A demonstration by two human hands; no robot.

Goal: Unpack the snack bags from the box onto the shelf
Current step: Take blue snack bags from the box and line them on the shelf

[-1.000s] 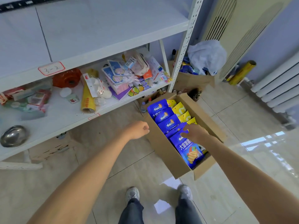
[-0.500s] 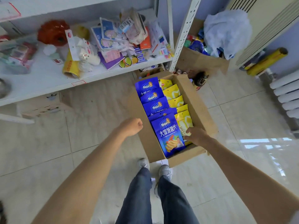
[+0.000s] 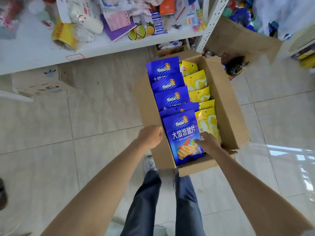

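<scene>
An open cardboard box point(image 3: 226, 106) stands on the floor in front of my feet. It holds a row of blue snack bags on the left and yellow snack bags point(image 3: 197, 80) on the right. My right hand point(image 3: 207, 143) is inside the box and grips the right edge of the nearest blue bag point(image 3: 183, 135), thumb on its front. My left hand point(image 3: 150, 136) is a loose fist just outside the box's left wall, holding nothing. The white shelf point(image 3: 34, 53) runs across the top.
The shelf carries clutter: a yellow roll point(image 3: 64, 35), a white plush toy point(image 3: 84, 19), packets and cards. A perforated shelf post point(image 3: 210, 24) rises behind the box. Another cardboard box point(image 3: 238, 40) with bags stands at the right. Pale tiled floor lies to the left.
My view has dropped lower and closer over the box. My right hand moved from the box's near right corner onto the nearest blue bag. My left fist stays beside the box.
</scene>
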